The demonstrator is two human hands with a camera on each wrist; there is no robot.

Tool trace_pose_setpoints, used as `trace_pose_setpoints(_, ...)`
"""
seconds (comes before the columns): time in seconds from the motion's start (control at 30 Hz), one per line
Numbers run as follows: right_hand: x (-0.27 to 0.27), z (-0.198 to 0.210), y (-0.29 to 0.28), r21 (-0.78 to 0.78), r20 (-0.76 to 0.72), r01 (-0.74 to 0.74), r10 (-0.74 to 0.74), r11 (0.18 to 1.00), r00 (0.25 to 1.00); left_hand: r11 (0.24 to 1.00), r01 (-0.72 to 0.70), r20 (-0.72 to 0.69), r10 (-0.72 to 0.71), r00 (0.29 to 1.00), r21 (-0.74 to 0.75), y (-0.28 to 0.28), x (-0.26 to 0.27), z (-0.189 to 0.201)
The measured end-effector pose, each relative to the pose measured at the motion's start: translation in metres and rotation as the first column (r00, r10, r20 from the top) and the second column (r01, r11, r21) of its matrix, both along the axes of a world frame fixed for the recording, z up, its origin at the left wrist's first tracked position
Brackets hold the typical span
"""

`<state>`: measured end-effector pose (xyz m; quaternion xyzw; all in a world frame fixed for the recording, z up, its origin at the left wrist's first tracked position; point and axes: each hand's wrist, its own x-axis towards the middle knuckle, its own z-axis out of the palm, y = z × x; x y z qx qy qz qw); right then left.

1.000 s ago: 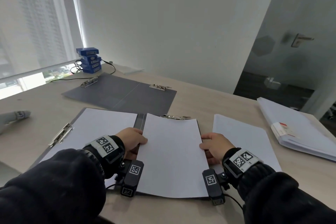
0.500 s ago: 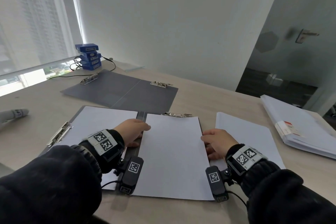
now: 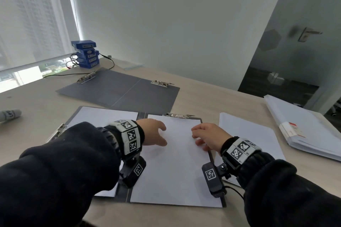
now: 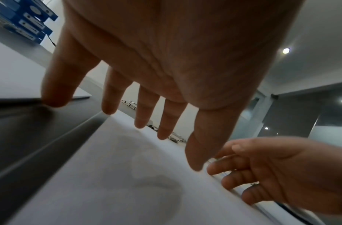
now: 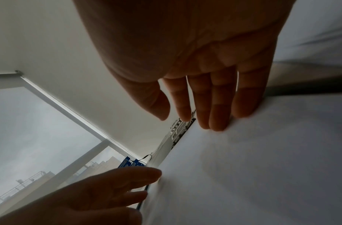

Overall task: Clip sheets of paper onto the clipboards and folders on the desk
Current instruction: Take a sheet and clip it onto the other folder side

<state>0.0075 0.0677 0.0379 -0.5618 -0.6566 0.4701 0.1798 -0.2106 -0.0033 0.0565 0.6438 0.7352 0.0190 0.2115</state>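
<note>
An open grey folder (image 3: pixel 142 115) lies in front of me with a white sheet on each half. The left sheet (image 3: pixel 103 116) sits by the side clip (image 3: pixel 56 132). The right sheet (image 3: pixel 177 171) reaches up to the top clip (image 3: pixel 178 115). My left hand (image 3: pixel 155 131) hovers over the right sheet's left part with fingers (image 4: pixel 166 121) spread and straight. My right hand (image 3: pixel 208 136) is over its right part, fingers (image 5: pixel 214 112) straight, tips at the paper. Neither hand holds anything. A second open grey folder (image 3: pixel 118 90) lies farther back, bare, with two clips.
A loose white sheet (image 3: pixel 249 134) lies right of the near folder. A thick stack of paper (image 3: pixel 302 127) sits at the right edge of the desk. Blue boxes (image 3: pixel 85 53) with cables stand at the back left. A grey marker (image 3: pixel 10 115) lies at the far left.
Both hands have moved inward from the right sheet's side edges and now sit over its upper middle, with the fingers straightened.
</note>
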Motion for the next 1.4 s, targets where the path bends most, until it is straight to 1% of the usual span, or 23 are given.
trace_pose_setpoints(0.1,-0.01,-0.005,0.004,-0.013,0.023,-0.014,0.014,1.0,1.0,0.996,0.055,-0.134,-0.063,0.989,-0.066,0.01,-0.001,-0.008)
trace_pose_setpoints(0.2,-0.016,-0.004,0.01,-0.043,0.058,0.002,0.001,0.999,0.998,0.994,0.082,-0.191,-0.095,0.977,-0.075,0.014,-0.002,-0.011)
trace_pose_setpoints(0.27,-0.022,-0.002,0.017,-0.101,0.035,0.027,-0.024,0.995,0.999,0.993,0.093,-0.208,-0.106,0.972,-0.073,0.016,-0.002,-0.012)
trace_pose_setpoints(0.37,-0.032,-0.001,0.027,-0.171,-0.058,0.129,-0.14,0.977,0.988,0.992,0.108,-0.218,-0.121,0.969,-0.069,0.018,-0.004,-0.013)
trace_pose_setpoints(0.47,-0.041,-0.006,0.038,-0.232,-0.132,0.242,-0.277,0.942,0.952,0.99,0.121,-0.218,-0.136,0.966,-0.078,0.017,-0.006,-0.014)
trace_pose_setpoints(0.53,-0.045,-0.01,0.046,-0.257,-0.167,0.291,-0.339,0.921,0.926,0.988,0.13,-0.219,-0.145,0.965,-0.083,0.017,-0.007,-0.014)
trace_pose_setpoints(0.6,-0.049,-0.01,0.05,-0.245,-0.208,0.307,-0.359,0.92,0.91,0.987,0.135,-0.219,-0.151,0.964,-0.087,0.017,-0.008,-0.015)
trace_pose_setpoints(0.67,-0.053,-0.009,0.053,-0.183,-0.227,0.278,-0.316,0.943,0.921,0.987,0.14,-0.217,-0.156,0.964,-0.084,0.016,-0.009,-0.015)
trace_pose_setpoints(0.7,-0.054,-0.009,0.054,-0.118,-0.202,0.247,-0.266,0.962,0.942,0.986,0.144,-0.218,-0.158,0.963,-0.081,0.016,-0.009,-0.015)
trace_pose_setpoints(0.73,-0.056,-0.006,0.054,-0.026,-0.135,0.19,-0.192,0.981,0.972,0.986,0.148,-0.219,-0.161,0.962,-0.075,0.017,-0.009,-0.015)
trace_pose_setpoints(0.77,-0.058,-0.004,0.054,0.081,-0.025,0.098,-0.096,0.992,0.995,0.986,0.15,-0.218,-0.162,0.962,-0.071,0.017,-0.009,-0.015)
trace_pose_setpoints(0.8,-0.061,-0.001,0.054,0.179,0.121,-0.026,0.004,0.983,0.993,0.986,0.151,-0.216,-0.162,0.963,-0.067,0.017,-0.009,-0.015)
trace_pose_setpoints(0.83,-0.065,0.0,0.055,0.242,0.271,-0.154,0.085,0.958,0.959,0.987,0.149,-0.214,-0.16,0.964,-0.064,0.016,-0.01,-0.015)
trace_pose_setpoints(0.87,-0.069,0.002,0.054,0.262,0.395,-0.258,0.14,0.93,0.908,0.987,0.148,-0.215,-0.158,0.964,-0.061,0.016,-0.01,-0.015)
trace_pose_setpoints(0.9,-0.073,0.004,0.055,0.254,0.48,-0.327,0.175,0.91,0.86,0.988,0.145,-0.217,-0.155,0.964,-0.059,0.016,-0.01,-0.015)
trace_pose_setpoints(0.97,-0.082,0.006,0.055,0.215,0.597,-0.405,0.208,0.889,0.774,0.988,0.142,-0.22,-0.15,0.964,-0.055,0.016,-0.011,-0.015)
trace_pose_setpoints(1.07,-0.09,0.006,0.053,0.163,0.698,-0.443,0.214,0.882,0.683,0.988,0.141,-0.216,-0.15,0.965,-0.058,0.015,-0.01,-0.015)
trace_pose_setpoints(1.1,-0.092,0.006,0.052,0.153,0.714,-0.446,0.214,0.882,0.667,0.988,0.142,-0.214,-0.152,0.965,-0.06,0.015,-0.01,-0.015)
trace_pose_setpoints(1.2,-0.095,0.008,0.051,0.143,0.72,-0.448,0.218,0.883,0.659,0.988,0.144,-0.214,-0.153,0.965,-0.058,0.015,-0.01,-0.014)
trace_pose_setpoints(1.27,-0.097,0.008,0.052,0.139,0.735,-0.469,0.227,0.872,0.639,0.988,0.145,-0.213,-0.153,0.965,-0.054,0.015,-0.009,-0.014)
trace_pose_setpoints(1.4,-0.1,0.005,0.05,0.128,0.808,-0.528,0.221,0.84,0.547,0.988,0.143,-0.205,-0.151,0.967,-0.053,0.016,-0.01,-0.013)
